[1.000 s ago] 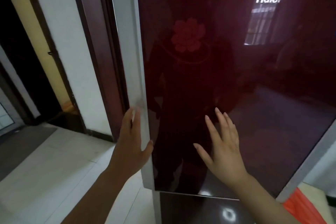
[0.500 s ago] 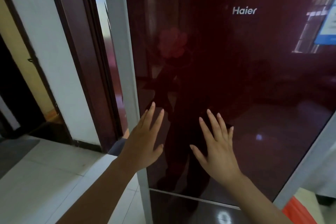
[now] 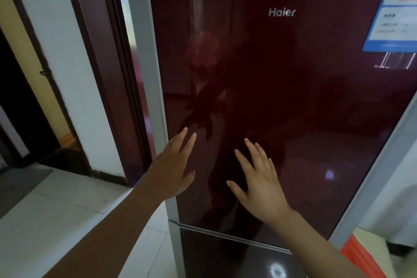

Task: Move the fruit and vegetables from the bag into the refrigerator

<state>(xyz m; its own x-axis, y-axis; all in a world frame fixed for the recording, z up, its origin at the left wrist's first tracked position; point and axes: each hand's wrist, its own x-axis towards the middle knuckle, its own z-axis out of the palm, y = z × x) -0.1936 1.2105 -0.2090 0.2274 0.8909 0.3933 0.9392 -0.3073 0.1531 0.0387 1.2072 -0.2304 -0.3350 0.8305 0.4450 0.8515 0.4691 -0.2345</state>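
Facing glossy maroon refrigerator door point(image 3: 282, 97), left hand point(image 3: 173, 171), right hand point(image 3: 261, 180), fingers point(image 3: 189, 144) spread, pale tiled floor point(image 3: 56, 210)

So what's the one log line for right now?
left hand: open, touching refrigerator door | right hand: open, fingers spread at door | produce: none in view

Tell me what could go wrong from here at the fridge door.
1. The left hand lies over the door's left edge; fingers might get pinched there if it swings.
2. The right hand, spread open at the glossy glass, may slip if it pushes.
3. The seal is out of sight, so the door may be left ajar.
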